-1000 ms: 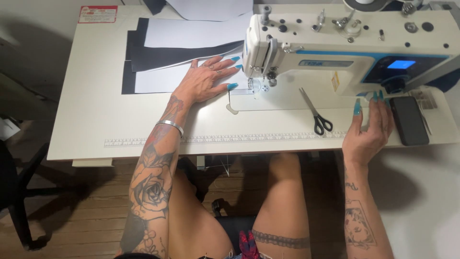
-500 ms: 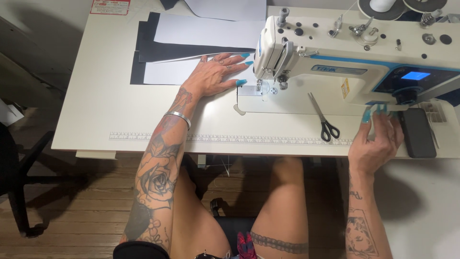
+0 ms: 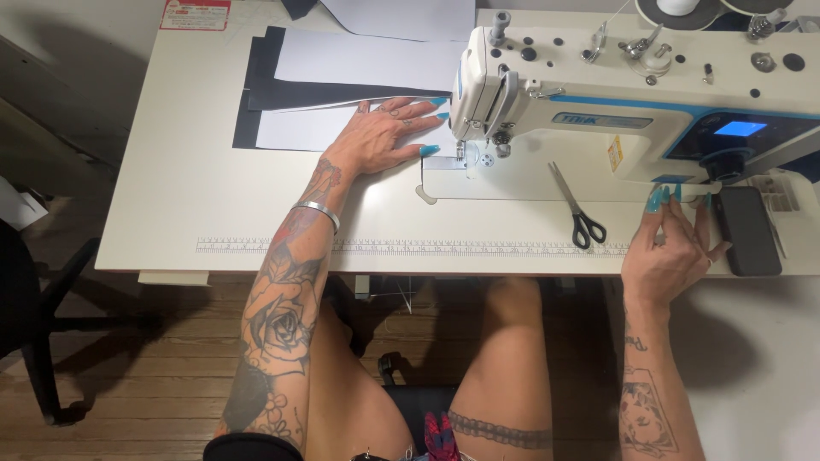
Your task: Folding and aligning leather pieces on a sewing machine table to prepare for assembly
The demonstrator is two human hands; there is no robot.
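**A:** Where did the fabric sit?

**B:** The white fabric piece lay flat on the white table, its right end running toward the needle and presser foot of the sewing machine. A black piece lay under it, showing at its 12 and 9 o'clock edges, and another white sheet lay on top of that black piece.

**B:** The left hand was pressed flat on the white piece, fingers spread, tips pointing to 3 o'clock and stopping just short of the foot. It pinched nothing; it was only holding the cloth down.

**A:** And the other one?

**B:** The right hand was well apart, at 4 o'clock from the needle, by the table's near edge. Its fingers were curled upward, tips touching the underside of the machine's control end. Whether they pressed anything I couldn't tell. A dark phone lay just at its 3 o'clock.

**A:** How would you judge the guiding?

**B:** Good spread, I'd say: a flat palm keeps both layers from creeping. I'd keep the fingertips clear of the needle and let the cloth edge run straight, not steer it by force.

**A:** Anything in the way?

**B:** Scissors lay shut at 4 o'clock from the foot, near the printed ruler along the front edge, clear of the fabric.
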